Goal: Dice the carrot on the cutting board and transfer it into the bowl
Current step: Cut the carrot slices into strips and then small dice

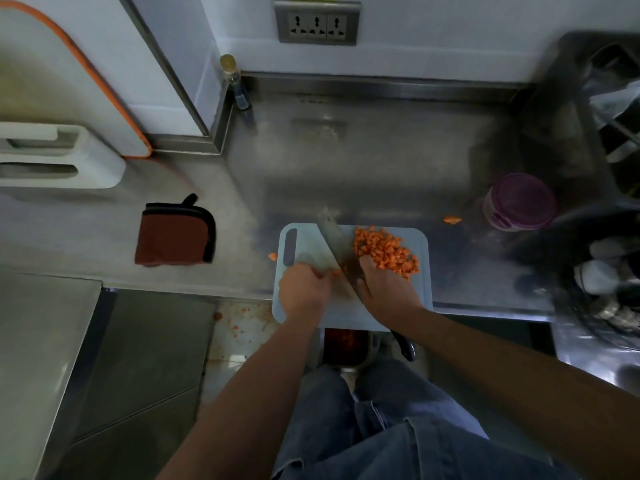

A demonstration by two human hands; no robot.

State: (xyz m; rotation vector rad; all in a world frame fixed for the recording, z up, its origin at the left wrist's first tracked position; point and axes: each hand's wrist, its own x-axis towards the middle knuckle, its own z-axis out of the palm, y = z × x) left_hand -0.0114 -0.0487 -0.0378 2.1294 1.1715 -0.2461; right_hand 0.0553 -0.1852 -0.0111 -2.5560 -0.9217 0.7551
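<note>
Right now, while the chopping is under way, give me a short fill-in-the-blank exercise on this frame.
1. The diced carrot is piled on the ____ side of the cutting board.
2. The right hand grips a ____.
3. The container right of the board has a ____ lid.
4. The folded cloth lies to the board's ____.

Missing words: right; knife; purple; left

1. Both forearms are bare; no sleeves reach the wrists.
2. The hands, left [304,285] and right [386,289], are ungloved.
3. Faded blue-grey jeans [388,434], loosely creased, cover the legs.
</note>
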